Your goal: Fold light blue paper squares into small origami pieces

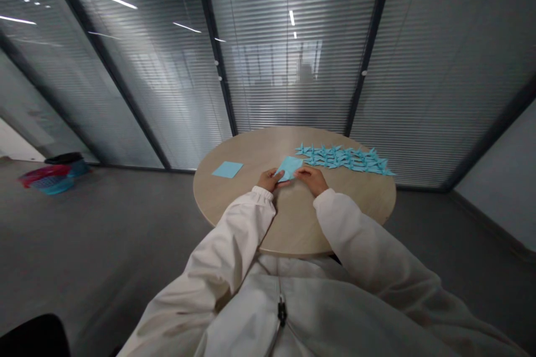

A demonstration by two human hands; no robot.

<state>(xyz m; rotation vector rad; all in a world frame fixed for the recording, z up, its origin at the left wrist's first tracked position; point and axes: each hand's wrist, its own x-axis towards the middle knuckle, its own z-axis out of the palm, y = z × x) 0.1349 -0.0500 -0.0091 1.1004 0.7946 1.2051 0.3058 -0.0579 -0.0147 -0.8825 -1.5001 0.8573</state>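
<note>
Far left on the floor we see a red and blue basket [53,177]. On the round surface [251,201], a flat blue sheet [227,169] lies apart from our hands. Our left hand [269,179] presses its grip together on the near left edge of the blue paper [290,166] in the middle of the surface; our right hand [310,178] pinches its right edge. Just beyond to the right sit rows of folded blue cranes [345,158]
</note>
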